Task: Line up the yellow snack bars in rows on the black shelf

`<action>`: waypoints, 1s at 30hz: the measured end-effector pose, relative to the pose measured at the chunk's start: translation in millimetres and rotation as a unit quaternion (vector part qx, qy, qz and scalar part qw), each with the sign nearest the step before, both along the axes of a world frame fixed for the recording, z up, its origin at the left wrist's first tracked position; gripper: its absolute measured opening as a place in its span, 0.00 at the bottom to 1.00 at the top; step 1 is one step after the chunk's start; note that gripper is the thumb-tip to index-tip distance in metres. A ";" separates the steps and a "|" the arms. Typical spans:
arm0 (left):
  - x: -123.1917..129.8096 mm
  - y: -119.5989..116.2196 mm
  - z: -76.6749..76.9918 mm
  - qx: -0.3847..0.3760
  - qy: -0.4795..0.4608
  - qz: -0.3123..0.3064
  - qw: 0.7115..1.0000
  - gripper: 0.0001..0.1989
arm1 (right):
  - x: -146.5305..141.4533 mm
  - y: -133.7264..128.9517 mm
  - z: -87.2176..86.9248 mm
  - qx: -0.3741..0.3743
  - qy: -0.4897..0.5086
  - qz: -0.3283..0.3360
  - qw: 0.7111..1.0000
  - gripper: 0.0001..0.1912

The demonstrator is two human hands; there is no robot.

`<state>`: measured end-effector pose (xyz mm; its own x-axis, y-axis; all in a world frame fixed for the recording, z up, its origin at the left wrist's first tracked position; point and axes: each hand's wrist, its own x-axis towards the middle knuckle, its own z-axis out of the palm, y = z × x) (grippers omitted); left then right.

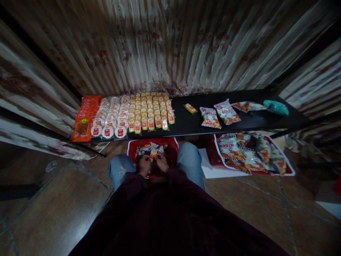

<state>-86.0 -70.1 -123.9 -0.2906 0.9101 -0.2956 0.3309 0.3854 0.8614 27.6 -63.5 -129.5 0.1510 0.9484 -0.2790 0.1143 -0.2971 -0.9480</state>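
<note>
You're in deep maroon here, a top [173,217] almost black across the front, long sleeves [133,185] running down to your wrists, and look, faded light-blue jeans [190,161], a pale, worn-looking patch [122,170] on the left knee!

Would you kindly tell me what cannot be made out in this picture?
Head view:
Bottom of the red plastic basket: hidden by left hand, right hand and contents.
Fine print on the small yellow wrapped packet: too small, blurred.
Lower layers in the second red basket: covered by white-and-orange snack bags.
Red object, far right: cut off by the edge.
</note>
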 end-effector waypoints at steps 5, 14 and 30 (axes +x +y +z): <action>1.2 1.6 6.0 -0.012 0.039 -0.008 0.999 0.06 | -3.5 -0.3 0.9 0.010 -0.055 -0.005 0.998 0.20; 4.0 2.8 29.0 0.037 0.065 0.003 0.997 0.07 | -9.6 -1.5 16.0 0.049 -0.162 0.018 0.985 0.21; 6.1 23.1 82.4 0.165 0.035 0.037 0.985 0.06 | -21.7 20.8 54.7 0.234 -0.242 0.019 0.942 0.24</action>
<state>-79.8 -47.0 -41.5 -0.3683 0.9290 0.0351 0.3750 0.1138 0.9200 5.9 -42.7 -74.8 0.1166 0.9577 0.2632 0.5681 0.1530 -0.8086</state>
